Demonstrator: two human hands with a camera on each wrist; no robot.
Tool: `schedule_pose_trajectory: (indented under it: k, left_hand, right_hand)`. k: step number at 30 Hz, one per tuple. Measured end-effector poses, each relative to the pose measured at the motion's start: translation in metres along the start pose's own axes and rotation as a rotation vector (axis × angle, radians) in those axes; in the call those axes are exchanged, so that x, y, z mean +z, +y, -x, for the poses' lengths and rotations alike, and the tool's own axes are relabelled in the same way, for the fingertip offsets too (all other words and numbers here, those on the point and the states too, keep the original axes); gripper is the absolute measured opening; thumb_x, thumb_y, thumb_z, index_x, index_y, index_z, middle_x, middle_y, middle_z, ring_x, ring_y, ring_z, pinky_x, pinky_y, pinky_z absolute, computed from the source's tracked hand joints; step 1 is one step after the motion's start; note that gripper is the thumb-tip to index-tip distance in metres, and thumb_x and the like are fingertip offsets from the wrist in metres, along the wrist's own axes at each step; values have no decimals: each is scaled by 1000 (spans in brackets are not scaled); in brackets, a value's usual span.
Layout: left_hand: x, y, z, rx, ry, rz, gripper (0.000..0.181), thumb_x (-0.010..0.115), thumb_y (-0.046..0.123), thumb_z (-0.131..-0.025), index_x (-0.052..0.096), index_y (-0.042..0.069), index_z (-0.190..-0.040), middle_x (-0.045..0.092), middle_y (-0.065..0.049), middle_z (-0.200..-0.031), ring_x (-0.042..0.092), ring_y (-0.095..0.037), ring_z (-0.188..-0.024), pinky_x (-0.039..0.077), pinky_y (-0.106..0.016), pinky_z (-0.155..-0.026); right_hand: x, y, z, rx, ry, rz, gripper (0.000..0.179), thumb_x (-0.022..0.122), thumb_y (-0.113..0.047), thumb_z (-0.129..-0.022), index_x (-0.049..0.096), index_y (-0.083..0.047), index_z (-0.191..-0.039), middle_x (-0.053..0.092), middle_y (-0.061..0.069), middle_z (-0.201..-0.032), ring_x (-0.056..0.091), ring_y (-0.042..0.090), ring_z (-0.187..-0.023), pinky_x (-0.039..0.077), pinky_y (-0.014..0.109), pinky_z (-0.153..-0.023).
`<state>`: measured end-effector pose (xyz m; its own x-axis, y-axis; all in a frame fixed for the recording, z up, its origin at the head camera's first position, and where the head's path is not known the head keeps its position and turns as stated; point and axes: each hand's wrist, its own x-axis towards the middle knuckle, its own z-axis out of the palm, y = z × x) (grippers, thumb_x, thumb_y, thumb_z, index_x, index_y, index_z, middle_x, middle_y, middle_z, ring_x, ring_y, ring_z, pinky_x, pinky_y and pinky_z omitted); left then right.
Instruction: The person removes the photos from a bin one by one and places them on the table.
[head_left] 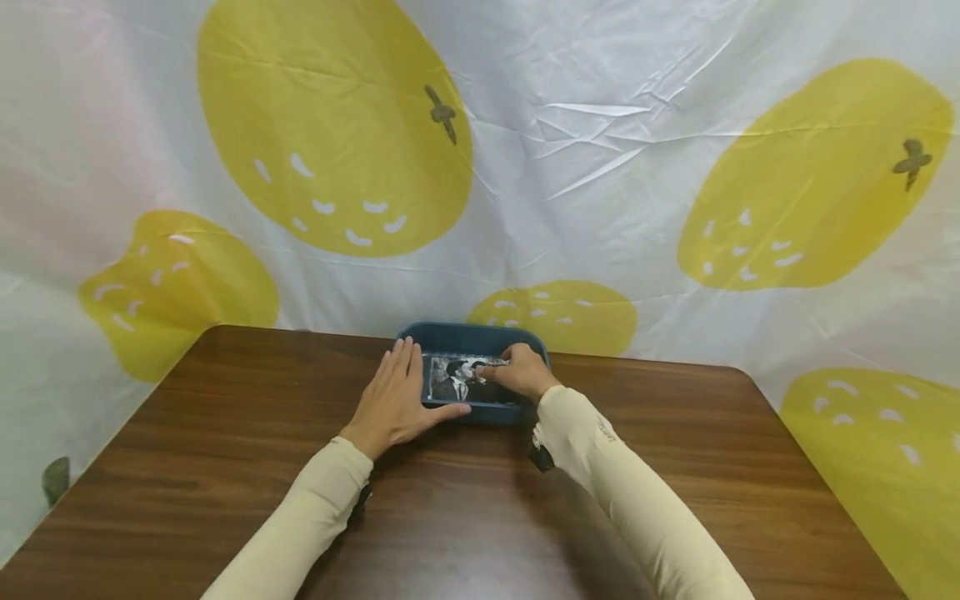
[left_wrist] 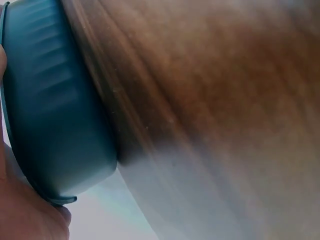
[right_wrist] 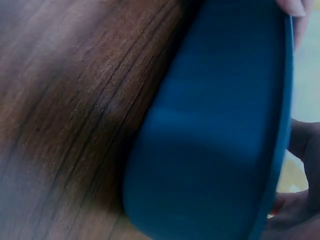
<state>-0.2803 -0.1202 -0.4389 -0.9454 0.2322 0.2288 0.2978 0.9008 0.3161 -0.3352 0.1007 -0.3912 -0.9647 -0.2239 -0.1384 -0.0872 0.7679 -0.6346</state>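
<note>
A dark blue-teal plastic bin (head_left: 468,337) stands at the far edge of the table. Inside it is a flat black-and-white picture (head_left: 450,379) showing figures, its right part covered by my right hand. My left hand (head_left: 393,400) lies along the bin's left side, fingers straight and thumb stretched over the front rim. Over the bin's right rim reaches my right hand (head_left: 525,372), gripping the picture by its right part with curled fingers, the far fingertips hidden. The wrist views show the bin's outer wall (left_wrist: 55,110) and its smooth front side (right_wrist: 210,130) close up.
The brown wood-grain table (head_left: 465,517) spreads in front of the bin. Directly behind it hangs a white cloth (head_left: 570,167) printed with large yellow fruit. Pale long sleeves (head_left: 300,517) cover both forearms.
</note>
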Motion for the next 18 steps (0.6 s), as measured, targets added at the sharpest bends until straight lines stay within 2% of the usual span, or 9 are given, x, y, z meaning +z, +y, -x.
schedule_pose_trajectory:
  k: [4, 10, 18]
  left_hand:
    - [0, -1, 0, -7, 9, -6, 131, 54, 87, -79, 16, -11, -157, 15, -29, -164, 11, -39, -154, 8, -45, -126]
    - [1, -2, 1, -9, -9, 2, 131, 55, 86, -79, 14, -11, -157, 13, -29, -164, 10, -39, -154, 7, -46, -125]
    - [-3, -3, -2, -18, 0, 16, 131, 58, 85, -78, 16, -11, -157, 14, -29, -164, 9, -38, -154, 7, -45, -126]
  right_hand:
    - [4, 1, -3, 62, 6, -22, 73, 70, -35, -94, 47, 14, -142, 50, 30, -145, 48, 44, -133, 45, 53, -107]
    - [8, 1, -7, 57, -13, -36, 73, 73, -33, -93, 48, 15, -141, 51, 30, -144, 50, 45, -132, 46, 53, -106]
    - [4, 12, -26, 83, 2, -51, 71, 72, -32, -93, 48, 17, -139, 50, 31, -144, 48, 43, -133, 44, 51, -109]
